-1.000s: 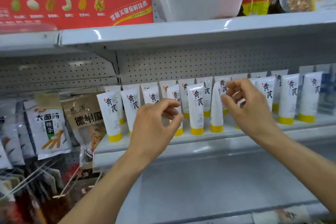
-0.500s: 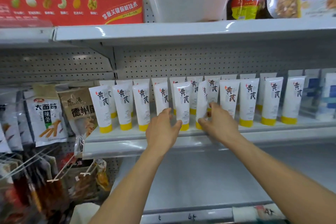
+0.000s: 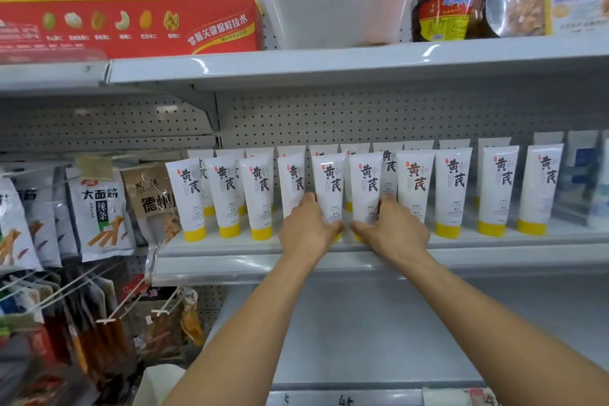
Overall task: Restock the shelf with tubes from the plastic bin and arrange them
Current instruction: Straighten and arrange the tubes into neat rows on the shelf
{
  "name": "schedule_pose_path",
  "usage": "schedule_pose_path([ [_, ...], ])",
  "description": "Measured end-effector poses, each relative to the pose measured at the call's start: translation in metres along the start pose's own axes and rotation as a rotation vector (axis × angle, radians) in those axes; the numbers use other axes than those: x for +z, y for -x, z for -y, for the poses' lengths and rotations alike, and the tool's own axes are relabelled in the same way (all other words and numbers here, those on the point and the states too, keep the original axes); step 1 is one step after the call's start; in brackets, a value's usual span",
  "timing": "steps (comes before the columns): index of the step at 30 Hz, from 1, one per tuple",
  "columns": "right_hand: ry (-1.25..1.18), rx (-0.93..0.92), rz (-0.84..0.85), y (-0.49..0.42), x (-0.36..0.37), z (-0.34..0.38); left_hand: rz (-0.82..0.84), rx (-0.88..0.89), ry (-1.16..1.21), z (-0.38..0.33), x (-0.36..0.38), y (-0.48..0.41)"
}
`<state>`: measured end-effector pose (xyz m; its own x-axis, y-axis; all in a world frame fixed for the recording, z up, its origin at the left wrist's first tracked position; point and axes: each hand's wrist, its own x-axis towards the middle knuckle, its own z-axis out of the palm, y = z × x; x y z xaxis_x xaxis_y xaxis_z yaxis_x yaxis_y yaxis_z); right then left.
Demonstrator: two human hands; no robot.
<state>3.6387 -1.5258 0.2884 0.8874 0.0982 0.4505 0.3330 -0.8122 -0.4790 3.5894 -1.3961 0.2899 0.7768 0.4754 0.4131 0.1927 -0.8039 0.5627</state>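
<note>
White tubes with yellow caps (image 3: 451,191) stand cap-down in two rows on the middle shelf (image 3: 494,242). My left hand (image 3: 308,229) grips the base of one front-row tube (image 3: 330,186), thumb under its cap. My right hand (image 3: 390,227) grips the neighbouring tube (image 3: 366,188) low down, fingers curled round it. Both tubes stand upright, side by side. A translucent plastic bin (image 3: 339,6) sits on the top shelf above.
A red and yellow nut box (image 3: 128,0) and snack packs (image 3: 445,0) flank the bin on the top shelf. Hanging snack bags (image 3: 99,208) fill the section to the left. Blue and white packs (image 3: 586,175) stand at the right end. A deeper grey shelf (image 3: 379,333) lies below.
My right hand came down from the tube tops to the base of a front tube and turned it face-forward. My left hand closed onto the tube beside it. The view tilted up slightly.
</note>
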Motion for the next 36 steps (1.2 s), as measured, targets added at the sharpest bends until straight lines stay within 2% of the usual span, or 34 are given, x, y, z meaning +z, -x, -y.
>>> schedule_pose_path([
  [4,-0.026,-0.004,0.010,0.000,-0.002,-0.001,0.017,0.006,-0.003,-0.002,0.001,-0.002],
  [11,-0.021,-0.012,-0.023,0.003,-0.007,-0.006,0.138,0.070,0.165,0.006,-0.006,-0.001],
  [20,-0.054,-0.029,-0.018,0.009,-0.006,-0.010,0.160,0.084,0.187,0.006,-0.007,0.001],
  [24,-0.131,-0.051,-0.059,0.016,-0.003,-0.013,0.155,0.049,0.296,0.014,-0.014,0.009],
  [26,-0.137,-0.072,-0.111,0.022,-0.002,-0.013,0.096,0.045,0.321,0.022,-0.020,0.019],
  [30,-0.210,-0.196,-0.239,0.039,-0.001,0.001,-0.170,0.064,0.198,0.052,-0.038,0.029],
  [33,-0.244,-0.395,-0.190,0.054,0.005,0.028,-0.342,0.024,0.171,0.075,-0.053,0.024],
  [36,-0.150,-0.472,-0.069,0.059,0.016,0.063,-0.357,-0.003,0.120,0.091,-0.060,0.014],
])
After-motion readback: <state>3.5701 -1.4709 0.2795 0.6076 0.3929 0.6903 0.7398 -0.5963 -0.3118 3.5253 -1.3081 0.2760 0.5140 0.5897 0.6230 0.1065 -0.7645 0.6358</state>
